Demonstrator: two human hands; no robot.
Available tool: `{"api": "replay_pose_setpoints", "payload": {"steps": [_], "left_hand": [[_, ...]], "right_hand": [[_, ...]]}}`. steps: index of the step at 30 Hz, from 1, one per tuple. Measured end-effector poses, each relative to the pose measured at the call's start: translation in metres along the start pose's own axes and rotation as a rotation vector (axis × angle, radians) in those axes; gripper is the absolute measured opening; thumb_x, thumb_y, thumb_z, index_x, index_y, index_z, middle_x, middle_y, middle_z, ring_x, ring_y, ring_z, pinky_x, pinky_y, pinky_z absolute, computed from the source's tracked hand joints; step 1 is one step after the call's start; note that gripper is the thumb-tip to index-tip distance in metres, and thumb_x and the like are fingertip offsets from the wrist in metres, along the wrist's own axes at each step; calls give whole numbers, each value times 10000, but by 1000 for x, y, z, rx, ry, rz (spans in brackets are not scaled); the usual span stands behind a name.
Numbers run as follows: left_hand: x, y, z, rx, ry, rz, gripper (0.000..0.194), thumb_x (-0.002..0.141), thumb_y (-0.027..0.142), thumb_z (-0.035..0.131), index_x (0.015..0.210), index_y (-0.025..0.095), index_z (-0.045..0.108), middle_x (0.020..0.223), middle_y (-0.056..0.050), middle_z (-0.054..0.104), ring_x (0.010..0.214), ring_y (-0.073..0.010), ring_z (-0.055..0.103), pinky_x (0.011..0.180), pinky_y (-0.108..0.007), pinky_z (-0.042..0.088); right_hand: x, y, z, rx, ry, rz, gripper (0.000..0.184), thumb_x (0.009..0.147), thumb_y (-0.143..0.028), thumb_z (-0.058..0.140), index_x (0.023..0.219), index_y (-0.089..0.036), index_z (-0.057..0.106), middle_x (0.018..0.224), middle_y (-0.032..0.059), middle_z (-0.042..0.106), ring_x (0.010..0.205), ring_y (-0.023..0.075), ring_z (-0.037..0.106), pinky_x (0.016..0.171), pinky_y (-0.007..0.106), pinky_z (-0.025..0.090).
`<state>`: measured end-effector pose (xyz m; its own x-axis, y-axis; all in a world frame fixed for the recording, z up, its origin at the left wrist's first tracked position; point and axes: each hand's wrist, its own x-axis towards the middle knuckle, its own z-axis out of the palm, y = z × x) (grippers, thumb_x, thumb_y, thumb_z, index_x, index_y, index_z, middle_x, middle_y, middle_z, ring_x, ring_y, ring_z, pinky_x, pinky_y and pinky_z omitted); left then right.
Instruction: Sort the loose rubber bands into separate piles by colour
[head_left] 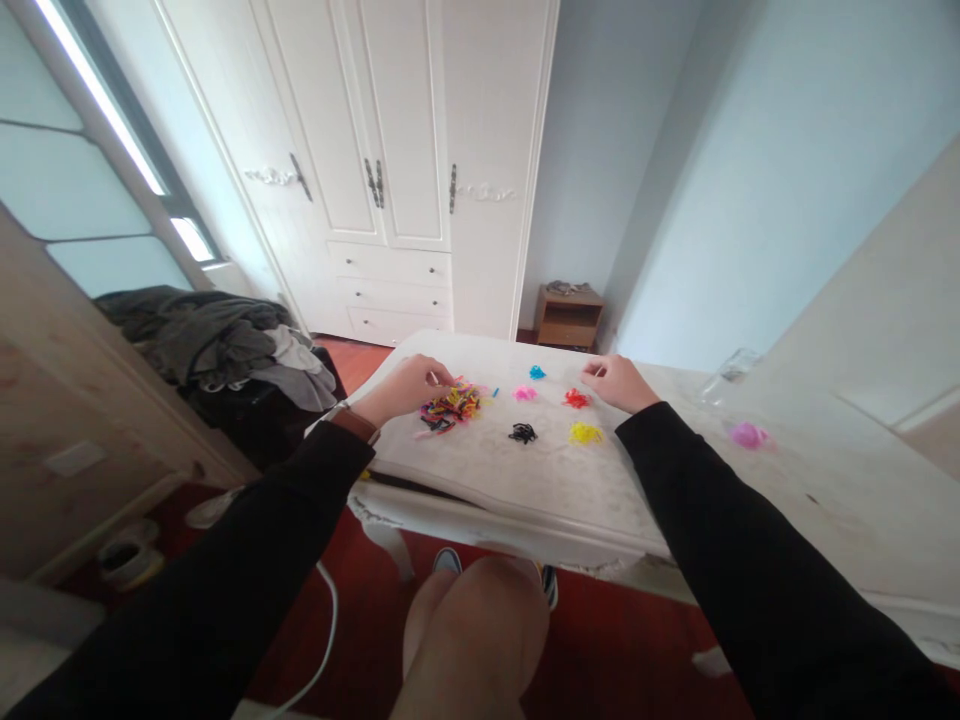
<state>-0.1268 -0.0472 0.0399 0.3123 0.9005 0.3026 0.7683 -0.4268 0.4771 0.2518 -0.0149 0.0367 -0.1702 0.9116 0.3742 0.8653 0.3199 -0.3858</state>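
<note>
A mixed pile of small, thin coloured pieces, perhaps rubber bands [457, 405], lies on the left of the white table [487, 470]. My left hand [412, 388] is at the pile's upper edge, its fingertips pinched together. Sorted by colour, small heaps sit to the right: blue [537, 372], pink [524, 394], red [576, 398], black [523, 433] and yellow [585, 433]. Just above and right of the red heap, my right hand [621, 383] is closed in a pinch. Whatever is between the fingertips of either hand is too small to make out.
Farther right on the table are a clear plastic container [731, 378] and a pink-purple clump [748, 435]. A dark heap of clothes [217, 335] stands left of the table. Beyond are a white wardrobe [405, 120] and a small wooden cabinet [568, 318].
</note>
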Motion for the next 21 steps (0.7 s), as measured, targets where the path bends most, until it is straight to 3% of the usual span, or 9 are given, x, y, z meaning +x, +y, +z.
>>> {"api": "replay_pose_setpoints", "payload": {"steps": [5,11,16,21], "left_hand": [[-3,7,6,97,-46,9,176,682,285,744,830,243,828,829,-51,724,782,-222,628,737,-306,490],[-4,0,16,132,37,44,175,773,209,616,739,210,787,868,-85,679,841,-246,628,840,-359,499],[-4,-2,11,107,47,37,128,787,232,612,759,189,729,896,-84,695,857,-241,630,817,-351,486],[-4,-6,7,52,50,52,135,812,229,565,770,185,685,785,-48,701,758,-203,613,718,-314,448]], "right_hand": [[0,4,3,24,-27,-4,150,763,-235,604,667,-173,701,711,55,726,681,181,631,658,289,432],[-1,2,5,35,-59,1,139,750,-249,600,669,-181,691,729,53,726,692,182,625,665,295,424],[-1,1,5,34,-88,19,136,746,-240,604,655,-181,684,693,43,704,688,179,625,655,293,417],[-1,0,5,29,-98,11,134,742,-231,610,635,-177,671,679,39,695,677,172,616,634,285,410]]}}
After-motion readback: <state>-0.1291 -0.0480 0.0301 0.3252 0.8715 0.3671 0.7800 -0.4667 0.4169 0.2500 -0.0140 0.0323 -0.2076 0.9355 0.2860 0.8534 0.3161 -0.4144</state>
